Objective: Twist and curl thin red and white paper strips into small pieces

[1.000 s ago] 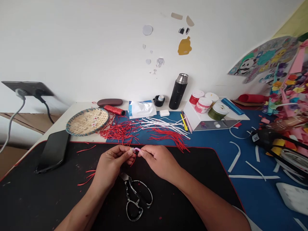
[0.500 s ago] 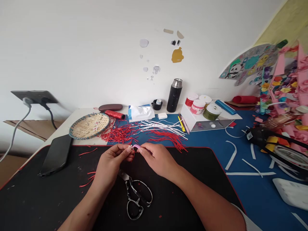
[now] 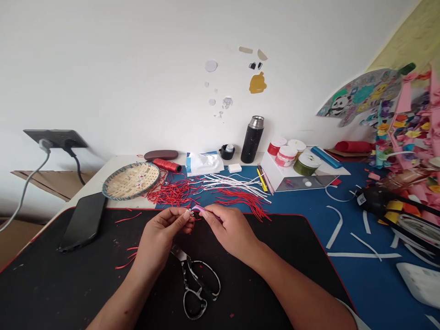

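Note:
My left hand (image 3: 161, 231) and my right hand (image 3: 228, 229) meet above the black desk mat (image 3: 68, 288), fingertips pinching a small pink piece (image 3: 198, 209). A tiny white loop (image 3: 188, 212) shows at my left fingertips, and a short red strand (image 3: 193, 222) hangs below. The fingers hide most of the piece, so its exact form is unclear. Black-handled scissors (image 3: 195, 284) lie shut on the mat just below my hands.
Red strips (image 3: 172, 193) and white strips (image 3: 233, 183) spread over a blue mat beyond the black one, beside a woven bamboo tray (image 3: 130, 181). A black phone (image 3: 82, 221) lies at left. Jars, a black flask (image 3: 252, 140) and colourful paper crafts (image 3: 409, 133) stand behind and right.
My hands stay together on the pink piece, with only slight finger shifts. The whole view has shifted a little as my head moved.

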Demonstrator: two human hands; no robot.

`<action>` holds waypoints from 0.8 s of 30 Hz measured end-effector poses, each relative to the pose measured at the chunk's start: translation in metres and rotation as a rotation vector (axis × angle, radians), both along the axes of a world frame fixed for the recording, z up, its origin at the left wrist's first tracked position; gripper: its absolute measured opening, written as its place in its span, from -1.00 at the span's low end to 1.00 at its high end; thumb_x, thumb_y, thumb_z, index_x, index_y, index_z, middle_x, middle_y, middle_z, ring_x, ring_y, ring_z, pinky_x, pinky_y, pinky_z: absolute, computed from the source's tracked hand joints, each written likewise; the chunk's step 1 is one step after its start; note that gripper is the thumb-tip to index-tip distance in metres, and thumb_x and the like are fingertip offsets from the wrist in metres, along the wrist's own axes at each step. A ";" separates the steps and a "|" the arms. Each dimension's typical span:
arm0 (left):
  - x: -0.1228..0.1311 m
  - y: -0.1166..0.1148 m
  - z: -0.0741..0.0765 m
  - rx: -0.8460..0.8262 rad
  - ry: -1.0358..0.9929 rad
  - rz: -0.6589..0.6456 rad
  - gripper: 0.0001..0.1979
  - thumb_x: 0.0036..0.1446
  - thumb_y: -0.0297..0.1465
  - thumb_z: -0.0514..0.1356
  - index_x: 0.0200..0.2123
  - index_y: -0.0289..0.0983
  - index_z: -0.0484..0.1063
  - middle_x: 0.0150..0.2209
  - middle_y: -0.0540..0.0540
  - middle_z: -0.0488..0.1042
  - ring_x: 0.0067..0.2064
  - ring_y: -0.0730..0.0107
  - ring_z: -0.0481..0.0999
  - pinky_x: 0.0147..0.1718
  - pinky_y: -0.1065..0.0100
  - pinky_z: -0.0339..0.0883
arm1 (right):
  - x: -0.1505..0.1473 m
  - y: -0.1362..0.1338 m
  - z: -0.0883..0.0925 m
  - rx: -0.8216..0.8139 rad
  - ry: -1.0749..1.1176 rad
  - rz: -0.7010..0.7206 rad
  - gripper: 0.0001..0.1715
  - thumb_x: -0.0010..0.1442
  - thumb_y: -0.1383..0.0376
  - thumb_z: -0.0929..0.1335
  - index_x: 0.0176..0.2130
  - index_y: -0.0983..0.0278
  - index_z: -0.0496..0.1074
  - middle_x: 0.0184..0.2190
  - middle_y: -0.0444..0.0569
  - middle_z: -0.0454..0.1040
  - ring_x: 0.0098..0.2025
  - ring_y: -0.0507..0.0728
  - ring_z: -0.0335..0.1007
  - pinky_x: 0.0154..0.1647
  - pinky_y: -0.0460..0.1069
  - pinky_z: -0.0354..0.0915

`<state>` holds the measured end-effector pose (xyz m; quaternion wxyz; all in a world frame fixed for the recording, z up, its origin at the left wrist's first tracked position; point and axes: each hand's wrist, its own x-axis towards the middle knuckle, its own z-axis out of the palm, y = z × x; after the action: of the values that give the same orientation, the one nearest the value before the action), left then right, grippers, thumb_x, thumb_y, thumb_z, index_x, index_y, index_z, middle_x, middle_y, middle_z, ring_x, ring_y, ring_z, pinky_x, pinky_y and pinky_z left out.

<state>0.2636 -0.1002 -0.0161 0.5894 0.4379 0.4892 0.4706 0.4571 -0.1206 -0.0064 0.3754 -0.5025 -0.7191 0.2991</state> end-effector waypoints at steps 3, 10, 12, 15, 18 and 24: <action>0.000 -0.001 0.002 0.008 0.020 -0.005 -0.62 -0.09 -0.11 0.55 -0.35 -0.27 0.66 -0.40 -0.12 0.66 -0.37 0.28 0.60 -0.34 0.34 0.52 | 0.000 0.000 -0.001 0.038 -0.012 0.021 -0.64 0.54 0.19 0.26 -0.17 0.23 0.57 -0.37 -0.12 0.54 -0.37 0.05 0.36 -0.34 -0.07 0.14; -0.001 0.000 0.001 0.026 0.022 -0.004 -0.63 -0.07 -0.11 0.56 -0.35 -0.27 0.67 -0.40 -0.12 0.66 -0.37 0.30 0.59 -0.35 0.35 0.52 | 0.002 0.000 -0.002 0.102 -0.099 0.037 -0.63 0.54 0.20 0.26 -0.24 0.23 0.56 -0.38 -0.11 0.56 -0.36 0.07 0.40 -0.33 -0.05 0.15; -0.001 0.000 0.001 0.019 0.017 -0.013 -0.63 -0.07 -0.11 0.56 -0.35 -0.27 0.67 -0.40 -0.11 0.66 -0.37 0.30 0.59 -0.35 0.35 0.52 | 0.002 0.000 -0.002 0.106 -0.110 0.040 -0.64 0.54 0.21 0.26 -0.21 0.22 0.57 -0.36 -0.10 0.57 -0.34 0.07 0.41 -0.31 -0.05 0.16; -0.001 0.000 0.000 0.012 0.016 -0.022 -0.64 -0.06 -0.12 0.55 -0.36 -0.27 0.66 -0.39 -0.11 0.66 -0.38 0.31 0.59 -0.36 0.36 0.51 | 0.003 0.000 -0.001 0.112 -0.124 0.039 -0.65 0.55 0.21 0.26 -0.18 0.22 0.58 -0.34 -0.08 0.59 -0.32 0.08 0.43 -0.30 -0.05 0.19; -0.001 -0.001 0.000 0.011 0.020 -0.025 -0.65 -0.05 -0.12 0.54 -0.35 -0.26 0.66 -0.40 -0.10 0.66 -0.39 0.31 0.58 -0.36 0.36 0.51 | 0.004 0.001 -0.002 0.126 -0.131 0.042 -0.65 0.55 0.21 0.25 -0.14 0.22 0.59 -0.32 -0.06 0.59 -0.31 0.09 0.45 -0.28 -0.05 0.21; 0.000 -0.001 0.000 0.012 0.037 -0.030 -0.64 -0.06 -0.10 0.53 -0.36 -0.26 0.65 -0.40 -0.11 0.66 -0.41 0.30 0.59 -0.36 0.34 0.51 | 0.003 0.000 -0.003 0.136 -0.168 0.036 -0.66 0.55 0.21 0.25 -0.12 0.21 0.59 -0.33 -0.06 0.59 -0.33 0.09 0.43 -0.29 -0.04 0.20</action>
<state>0.2632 -0.1009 -0.0162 0.5847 0.4572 0.4906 0.4565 0.4601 -0.1203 -0.0095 0.3418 -0.4863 -0.7755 0.2129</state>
